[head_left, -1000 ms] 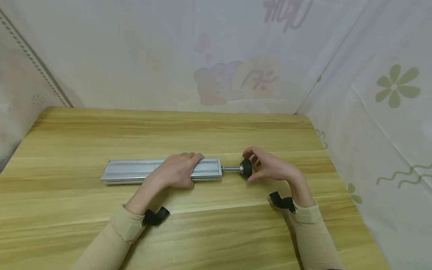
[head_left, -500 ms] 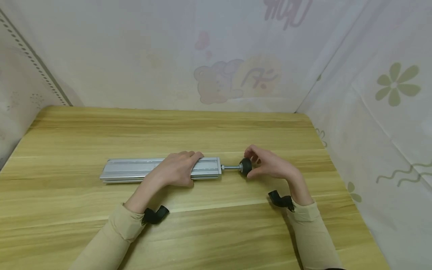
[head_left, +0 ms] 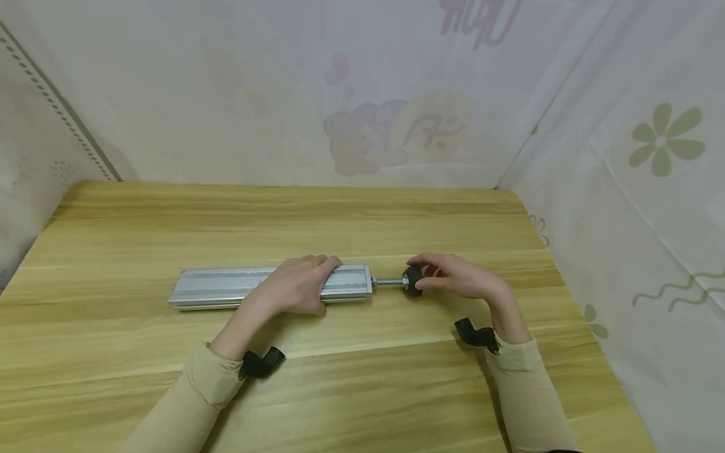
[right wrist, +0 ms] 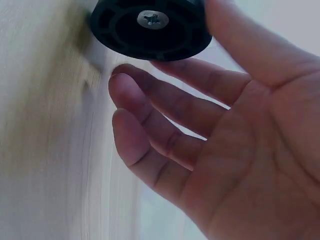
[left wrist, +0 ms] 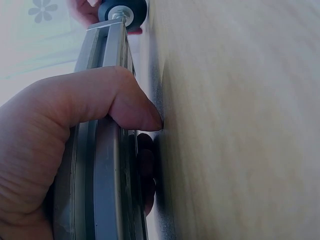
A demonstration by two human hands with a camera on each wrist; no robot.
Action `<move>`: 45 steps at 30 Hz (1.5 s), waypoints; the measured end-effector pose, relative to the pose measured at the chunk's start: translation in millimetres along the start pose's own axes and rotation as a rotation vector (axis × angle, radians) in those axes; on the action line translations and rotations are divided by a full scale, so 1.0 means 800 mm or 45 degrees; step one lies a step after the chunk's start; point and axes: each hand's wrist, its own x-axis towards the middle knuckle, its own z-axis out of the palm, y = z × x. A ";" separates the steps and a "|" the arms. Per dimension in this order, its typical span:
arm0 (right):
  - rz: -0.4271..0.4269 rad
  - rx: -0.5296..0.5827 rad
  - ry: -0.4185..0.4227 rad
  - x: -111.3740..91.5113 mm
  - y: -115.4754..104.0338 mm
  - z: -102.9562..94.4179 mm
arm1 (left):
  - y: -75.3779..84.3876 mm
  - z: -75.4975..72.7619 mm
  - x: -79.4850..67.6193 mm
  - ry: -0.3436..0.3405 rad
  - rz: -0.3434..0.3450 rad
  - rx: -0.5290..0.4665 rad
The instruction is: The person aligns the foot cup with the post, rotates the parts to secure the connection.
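Observation:
A silver aluminium profile (head_left: 215, 288) lies lengthwise on the wooden table. My left hand (head_left: 297, 286) grips it near its right end, thumb on the near side and fingers over the far side. Out of that end runs a threaded rod (head_left: 388, 282) with a nut, bearing the black base of a levelling foot (head_left: 411, 289). My right hand (head_left: 461, 278) pinches the rim of this base between thumb and index finger. In the right wrist view, the base's ribbed underside (right wrist: 117, 37) shows a central screw head (right wrist: 152, 19), and the other fingers curl loosely below it.
The wooden table (head_left: 351, 402) extends on all sides of the profile. Printed cloth (head_left: 255, 94) hangs behind it and at both sides. A black wrist mount (head_left: 263, 363) sticks out from the left sleeve, another black mount (head_left: 474, 333) from the right.
The right hand's thumb has shifted up and its index finger down and left along the base's rim. The left hand and the profile stay in place.

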 end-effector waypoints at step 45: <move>0.008 0.071 0.073 0.010 -0.010 0.007 | -0.001 0.000 0.000 -0.018 -0.009 -0.001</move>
